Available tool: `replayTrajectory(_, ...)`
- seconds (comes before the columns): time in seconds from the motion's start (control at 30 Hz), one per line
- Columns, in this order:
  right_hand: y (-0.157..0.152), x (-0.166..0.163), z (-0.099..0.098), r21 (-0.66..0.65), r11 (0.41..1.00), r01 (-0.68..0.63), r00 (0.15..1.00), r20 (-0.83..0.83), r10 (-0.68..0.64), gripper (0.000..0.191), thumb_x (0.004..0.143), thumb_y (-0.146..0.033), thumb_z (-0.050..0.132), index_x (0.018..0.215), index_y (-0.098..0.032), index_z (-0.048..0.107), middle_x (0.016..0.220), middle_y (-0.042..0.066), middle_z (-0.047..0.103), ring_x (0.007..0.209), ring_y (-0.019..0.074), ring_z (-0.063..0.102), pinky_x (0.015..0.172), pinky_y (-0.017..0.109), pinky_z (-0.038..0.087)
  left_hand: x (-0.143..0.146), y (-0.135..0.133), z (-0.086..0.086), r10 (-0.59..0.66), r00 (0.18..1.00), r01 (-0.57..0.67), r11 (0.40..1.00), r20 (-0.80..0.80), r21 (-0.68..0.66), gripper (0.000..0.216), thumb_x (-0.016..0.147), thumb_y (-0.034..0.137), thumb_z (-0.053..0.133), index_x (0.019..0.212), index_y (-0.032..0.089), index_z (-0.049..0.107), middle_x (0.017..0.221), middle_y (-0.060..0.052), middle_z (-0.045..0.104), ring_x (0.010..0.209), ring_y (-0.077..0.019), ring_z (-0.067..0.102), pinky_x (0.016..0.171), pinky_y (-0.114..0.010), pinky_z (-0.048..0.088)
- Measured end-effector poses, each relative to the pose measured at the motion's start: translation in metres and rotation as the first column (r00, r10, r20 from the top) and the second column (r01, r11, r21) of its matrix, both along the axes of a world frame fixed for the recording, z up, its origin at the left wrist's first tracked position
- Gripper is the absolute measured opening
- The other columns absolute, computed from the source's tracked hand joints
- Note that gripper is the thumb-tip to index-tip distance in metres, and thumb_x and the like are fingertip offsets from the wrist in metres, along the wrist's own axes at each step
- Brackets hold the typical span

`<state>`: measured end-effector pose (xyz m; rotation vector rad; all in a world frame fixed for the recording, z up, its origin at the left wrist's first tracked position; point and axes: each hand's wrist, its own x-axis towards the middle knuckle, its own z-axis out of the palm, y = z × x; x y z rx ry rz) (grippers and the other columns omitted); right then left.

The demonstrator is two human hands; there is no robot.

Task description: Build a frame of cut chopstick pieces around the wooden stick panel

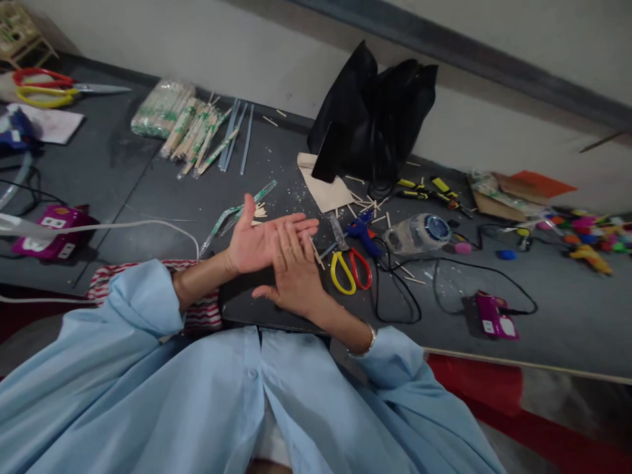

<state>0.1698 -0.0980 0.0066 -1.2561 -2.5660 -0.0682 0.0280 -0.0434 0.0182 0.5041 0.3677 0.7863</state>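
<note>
Hiding the left hand's [259, 243] open palm, the flat right hand [293, 273], both empty, above a half-covered dark board [247, 306].

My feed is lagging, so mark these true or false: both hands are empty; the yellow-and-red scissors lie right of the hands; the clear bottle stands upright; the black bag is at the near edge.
1. Left hand and right hand hold nothing: true.
2. Yellow-and-red scissors lie right of the hands: true.
3. Clear bottle stands upright: false, it lies on its side.
4. Black bag sits at the near edge: false, it stands by the far wall.
</note>
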Motion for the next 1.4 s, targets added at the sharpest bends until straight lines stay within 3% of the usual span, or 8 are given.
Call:
replayTrajectory(0.37,0.011,0.042,0.008,-0.009,0.997,-0.083,0.993,-0.085,0.082,0.046,0.103,-0.03,0.04,0.147,-0.016,0.05,0.15,0.014,0.056,0.146,0.0257,0.044,0.123,0.053,0.034,-0.005,0.002,-0.002,-0.114,0.993,0.115,0.993,-0.03,0.03,0.092,0.078,0.091,0.028,0.118,0.018,0.067,0.105,-0.017,0.073,0.103,-0.0298,0.069,0.081,-0.04,0.053)
replayTrajectory(0.57,-0.035,0.091,0.023,-0.14,0.99,0.008,0.971,-0.234,-0.041,0.033,0.099,-0.024,0.046,0.116,-0.024,0.074,0.113,0.009,0.078,0.108,0.0238,0.073,0.094,0.042,0.059,-0.003,-0.006,-0.008,-0.503,0.864,0.499,0.857,-0.003,0.13,0.086,0.079,0.088,0.04,0.134,0.025,0.062,0.117,-0.013,0.073,0.118,-0.0297,0.067,0.096,-0.042,0.049)
replayTrajectory(0.63,-0.051,0.113,0.043,-0.434,0.901,0.007,0.978,-0.186,-0.098,0.028,0.097,-0.034,0.053,0.11,-0.028,0.077,0.096,0.005,0.081,0.087,0.0216,0.077,0.079,0.037,0.062,-0.005,-0.006,-0.009,-0.589,0.807,0.586,0.789,-0.042,0.185,0.084,0.075,0.085,0.053,0.134,0.026,0.063,0.129,-0.012,0.069,0.126,-0.0295,0.062,0.102,-0.041,0.047)
replayTrajectory(0.7,-0.062,0.134,0.063,-0.785,0.619,0.011,0.994,-0.057,-0.09,0.032,0.087,-0.045,0.068,0.115,-0.031,0.076,0.072,-0.002,0.078,0.062,0.0179,0.073,0.057,0.028,0.057,-0.007,-0.006,-0.008,-0.594,0.801,0.594,0.768,-0.081,0.241,0.079,0.073,0.078,0.065,0.132,0.026,0.065,0.135,-0.012,0.066,0.129,-0.0297,0.059,0.106,-0.039,0.044)
replayTrajectory(0.77,-0.062,0.147,0.076,-0.859,0.49,0.146,0.979,0.053,-0.199,0.043,0.082,-0.051,0.071,0.12,-0.031,0.074,0.068,-0.003,0.076,0.054,0.017,0.069,0.05,0.028,0.053,-0.007,-0.006,-0.007,-0.542,0.835,0.544,0.789,-0.095,0.284,0.075,0.072,0.072,0.07,0.128,0.023,0.068,0.129,-0.015,0.069,0.123,-0.031,0.062,0.103,-0.04,0.046)
replayTrajectory(0.97,0.02,0.145,0.058,-0.237,0.823,0.516,0.818,-0.148,-0.555,0.035,0.092,-0.045,0.053,0.109,-0.024,0.076,0.107,0.009,0.078,0.093,0.0269,0.07,0.087,0.043,0.053,-0.005,0.005,-0.01,0.095,0.959,-0.01,0.953,-0.266,0.302,0.027,0.075,0.041,0.08,0.071,0.015,0.072,0.052,0.001,0.056,0.049,-0.0081,0.048,0.055,-0.022,0.04)
replayTrajectory(1.2,0.126,0.128,0.016,0.01,0.697,0.717,0.675,0.242,-0.697,0.032,0.084,-0.018,0.052,0.098,-0.001,0.075,0.109,0.031,0.07,0.113,0.0431,0.057,0.094,0.061,0.039,-0.013,0.04,-0.019,0.645,0.684,-0.573,0.764,-0.341,0.297,0.026,0.084,0.015,0.062,0.059,0.017,0.061,0.052,0.003,0.053,0.043,-0.0037,0.035,0.047,-0.02,0.03)
replayTrajectory(1.4,0.128,0.115,0.024,-0.075,0.634,0.77,0.617,0.343,-0.708,0.031,0.083,-0.017,0.054,0.101,-0.004,0.076,0.109,0.028,0.073,0.115,0.0402,0.062,0.096,0.052,0.043,-0.017,0.044,-0.02,0.718,0.605,-0.632,0.696,-0.344,0.341,0.026,0.087,0.02,0.064,0.061,0.018,0.06,0.049,0.005,0.046,0.043,-0.0046,0.033,0.047,-0.019,0.031)
